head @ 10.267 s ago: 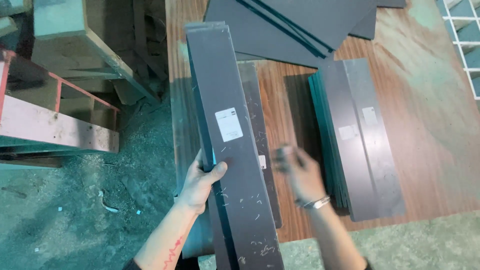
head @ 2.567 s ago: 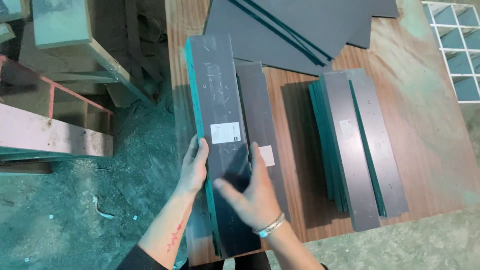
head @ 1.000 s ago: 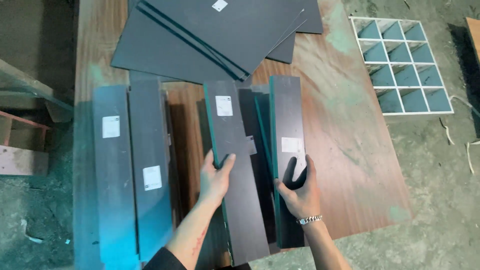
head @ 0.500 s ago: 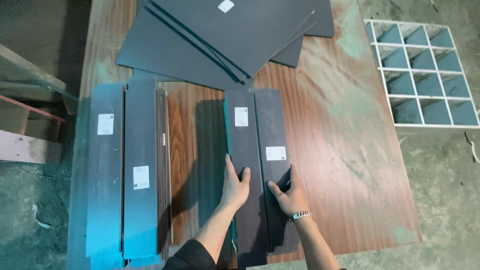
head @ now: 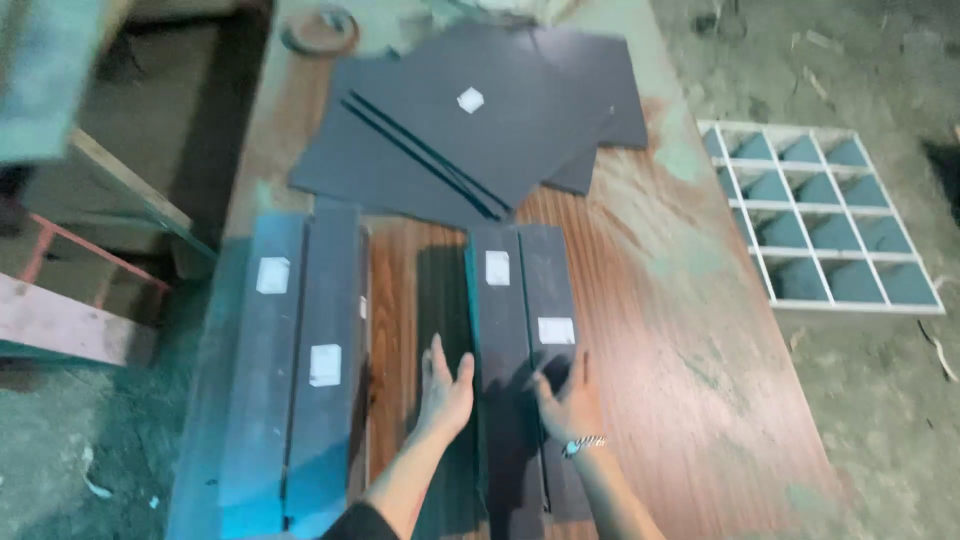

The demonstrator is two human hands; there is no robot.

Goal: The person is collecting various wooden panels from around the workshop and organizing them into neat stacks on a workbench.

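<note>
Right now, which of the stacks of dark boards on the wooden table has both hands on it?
The narrow dark stack in the middle: left hand and right hand press its near end. The left stack and far sheets lie untouched.

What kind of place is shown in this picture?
Probably a small workshop or factory floor: stacks of long dark panels lie on a worn wooden table, a white grid frame rests on the dusty concrete floor.

A single head-worn camera looks steeply down from above the near edge of the brown wooden table (head: 640, 330), facing away from the wearer along its length, close enough that both forearms enter from the bottom edge, with concrete floor showing at either side.
</note>
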